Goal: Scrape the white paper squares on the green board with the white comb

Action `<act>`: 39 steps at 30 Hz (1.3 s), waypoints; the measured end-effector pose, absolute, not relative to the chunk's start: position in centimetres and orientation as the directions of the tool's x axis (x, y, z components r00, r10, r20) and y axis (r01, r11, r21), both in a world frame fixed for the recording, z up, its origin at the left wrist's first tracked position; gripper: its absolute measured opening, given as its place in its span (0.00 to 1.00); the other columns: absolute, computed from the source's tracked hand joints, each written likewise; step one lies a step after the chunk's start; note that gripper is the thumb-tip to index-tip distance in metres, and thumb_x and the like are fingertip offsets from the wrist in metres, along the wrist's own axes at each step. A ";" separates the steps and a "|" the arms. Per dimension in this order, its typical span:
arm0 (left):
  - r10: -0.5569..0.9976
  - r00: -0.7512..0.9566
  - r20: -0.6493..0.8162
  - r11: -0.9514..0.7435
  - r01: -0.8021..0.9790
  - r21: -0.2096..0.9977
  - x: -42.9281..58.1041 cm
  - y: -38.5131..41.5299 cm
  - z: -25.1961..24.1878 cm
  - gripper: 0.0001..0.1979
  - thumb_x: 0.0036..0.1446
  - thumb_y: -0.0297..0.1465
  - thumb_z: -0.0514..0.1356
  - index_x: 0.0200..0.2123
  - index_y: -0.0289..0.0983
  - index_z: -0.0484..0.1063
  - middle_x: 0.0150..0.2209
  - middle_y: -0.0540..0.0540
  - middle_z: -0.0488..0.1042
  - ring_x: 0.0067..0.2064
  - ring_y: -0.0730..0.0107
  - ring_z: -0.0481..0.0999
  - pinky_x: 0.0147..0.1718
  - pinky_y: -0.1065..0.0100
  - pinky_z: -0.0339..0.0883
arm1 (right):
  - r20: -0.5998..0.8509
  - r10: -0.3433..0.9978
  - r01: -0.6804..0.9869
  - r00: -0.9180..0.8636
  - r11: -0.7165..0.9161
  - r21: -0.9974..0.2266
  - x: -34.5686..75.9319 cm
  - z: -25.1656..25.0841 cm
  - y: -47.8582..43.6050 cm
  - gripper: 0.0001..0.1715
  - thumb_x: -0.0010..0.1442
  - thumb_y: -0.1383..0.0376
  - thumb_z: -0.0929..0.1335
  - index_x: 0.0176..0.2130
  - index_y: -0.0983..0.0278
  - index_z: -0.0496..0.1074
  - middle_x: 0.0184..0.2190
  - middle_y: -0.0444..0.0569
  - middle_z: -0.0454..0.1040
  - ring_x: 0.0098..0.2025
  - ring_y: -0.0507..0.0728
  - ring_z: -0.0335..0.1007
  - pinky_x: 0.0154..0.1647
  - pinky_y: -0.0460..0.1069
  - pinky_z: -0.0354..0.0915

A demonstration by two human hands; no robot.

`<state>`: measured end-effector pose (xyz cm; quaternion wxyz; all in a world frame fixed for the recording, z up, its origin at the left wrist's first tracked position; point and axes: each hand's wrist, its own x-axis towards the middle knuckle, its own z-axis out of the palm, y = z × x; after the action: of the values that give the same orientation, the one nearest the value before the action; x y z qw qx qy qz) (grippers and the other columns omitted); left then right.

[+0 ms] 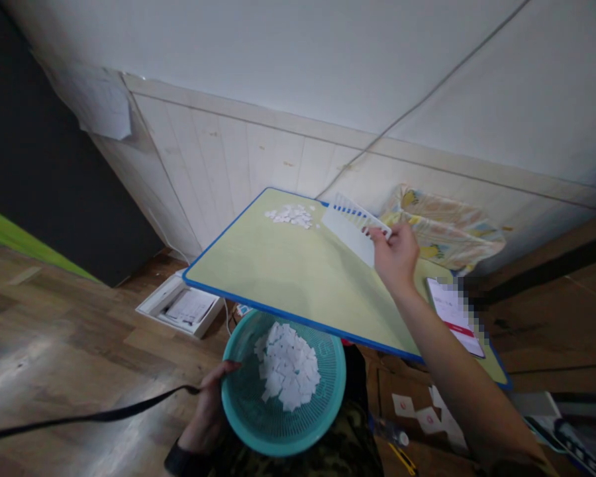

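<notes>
My left hand (209,404) grips the left rim of a teal plastic strainer basket (338,391), its thumb over the edge. Small white paper pieces (289,368) lie heaped in the basket, which sits at my lap just below the table's front edge. Above the table, my right hand (398,255) pinches the right end of a flat white piece with a row of slots (350,228); its exact kind is unclear. To the left of that piece, a small pile of white paper bits (292,215) rests on the yellow-green tabletop (278,265) with a blue edge.
A phone (457,318) lies at the table's right end. Behind it stands a patterned cloth-lined container (442,232) against the wall. An open white box (181,305) is on the wooden floor at left. White cards (427,417) and a yellow cutter (402,458) are at lower right.
</notes>
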<state>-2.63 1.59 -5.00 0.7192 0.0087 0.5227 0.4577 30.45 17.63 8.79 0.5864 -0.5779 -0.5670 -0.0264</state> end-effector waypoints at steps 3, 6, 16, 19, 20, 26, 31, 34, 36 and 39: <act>0.664 0.025 -0.747 0.587 -0.637 0.501 -1.8 1.5 -5.1 0.03 0.47 0.23 0.62 0.28 0.32 0.76 0.21 0.42 0.80 0.23 0.55 0.79 0.27 0.56 0.75 | 0.687 0.659 0.784 0.306 0.235 -0.575 29.4 8.3 20.8 0.14 0.59 0.56 0.67 0.30 0.60 0.61 0.20 0.38 0.60 0.22 0.53 0.58 0.25 0.48 0.50; 0.645 0.041 -0.763 0.601 -0.644 0.473 -1.1 1.4 -6.1 0.02 0.45 0.23 0.63 0.26 0.33 0.77 0.18 0.44 0.79 0.23 0.53 0.80 0.29 0.55 0.75 | 0.672 0.704 0.833 0.229 0.216 -0.509 28.3 7.6 22.0 0.11 0.61 0.58 0.65 0.30 0.60 0.60 0.21 0.39 0.61 0.24 0.54 0.60 0.28 0.48 0.50; 0.660 0.038 -0.751 0.578 -0.663 0.475 0.7 1.4 -10.7 0.03 0.41 0.25 0.65 0.18 0.34 0.76 0.15 0.46 0.77 0.18 0.60 0.75 0.24 0.61 0.72 | 0.638 0.752 0.810 0.163 0.268 -0.522 28.2 8.0 20.6 0.12 0.62 0.56 0.64 0.31 0.59 0.59 0.21 0.39 0.62 0.23 0.52 0.58 0.26 0.47 0.50; 0.659 0.028 -0.752 0.575 -0.663 0.479 0.8 1.5 -11.4 0.03 0.40 0.25 0.66 0.18 0.35 0.76 0.16 0.46 0.77 0.18 0.59 0.75 0.24 0.60 0.72 | 0.633 0.759 0.808 0.150 0.275 -0.521 27.9 8.3 21.4 0.12 0.62 0.56 0.64 0.31 0.59 0.60 0.21 0.39 0.62 0.23 0.52 0.59 0.27 0.47 0.51; 0.659 0.027 -0.751 0.574 -0.663 0.480 0.7 1.5 -11.6 0.02 0.40 0.25 0.66 0.18 0.35 0.76 0.16 0.46 0.77 0.18 0.60 0.75 0.23 0.61 0.72 | 0.629 0.765 0.808 0.139 0.280 -0.518 27.7 8.3 21.7 0.12 0.62 0.56 0.64 0.31 0.59 0.60 0.21 0.39 0.62 0.23 0.52 0.58 0.27 0.47 0.51; 0.648 0.037 -0.761 0.583 -0.667 0.464 0.4 1.5 -12.6 0.02 0.39 0.27 0.67 0.20 0.36 0.76 0.17 0.47 0.78 0.20 0.59 0.76 0.23 0.61 0.72 | 0.588 0.807 0.791 0.063 0.319 -0.522 27.3 9.0 21.7 0.13 0.61 0.56 0.65 0.30 0.59 0.60 0.19 0.39 0.61 0.21 0.52 0.57 0.25 0.47 0.49; 0.653 0.069 -0.754 0.589 -0.672 0.449 0.5 1.4 -12.7 0.03 0.39 0.27 0.67 0.20 0.35 0.75 0.17 0.45 0.77 0.23 0.54 0.78 0.27 0.58 0.73 | 0.619 0.779 0.771 0.098 0.334 -0.542 28.1 10.2 20.4 0.15 0.60 0.53 0.66 0.31 0.59 0.60 0.20 0.40 0.65 0.22 0.52 0.57 0.24 0.47 0.49; 0.657 0.080 -0.750 0.591 -0.673 0.446 0.5 1.4 -12.4 0.04 0.38 0.28 0.67 0.20 0.35 0.75 0.17 0.45 0.77 0.26 0.50 0.80 0.29 0.56 0.74 | 0.632 0.769 0.789 0.096 0.328 -0.519 28.6 10.6 21.1 0.14 0.60 0.54 0.66 0.31 0.59 0.60 0.20 0.40 0.63 0.22 0.53 0.57 0.24 0.47 0.49; 0.652 0.080 -0.754 0.593 -0.673 0.442 0.5 1.5 -12.2 0.04 0.38 0.27 0.67 0.22 0.36 0.76 0.17 0.45 0.77 0.27 0.49 0.80 0.30 0.55 0.74 | 0.637 0.765 0.804 0.090 0.322 -0.500 28.8 10.4 22.1 0.14 0.59 0.55 0.66 0.30 0.59 0.59 0.18 0.39 0.61 0.22 0.52 0.56 0.25 0.47 0.49; 0.645 0.074 -0.760 0.593 -0.676 0.438 0.5 1.5 -12.2 0.07 0.38 0.27 0.67 0.26 0.35 0.78 0.16 0.47 0.76 0.25 0.50 0.80 0.29 0.55 0.74 | 0.628 0.773 0.814 0.086 0.309 -0.492 29.0 9.9 23.5 0.14 0.59 0.56 0.67 0.30 0.59 0.59 0.18 0.37 0.58 0.21 0.51 0.55 0.25 0.47 0.48</act>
<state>0.48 1.47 -12.23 0.7328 -0.0149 0.5095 0.4507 29.04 23.53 9.91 0.4450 -0.5874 -0.6756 -0.0230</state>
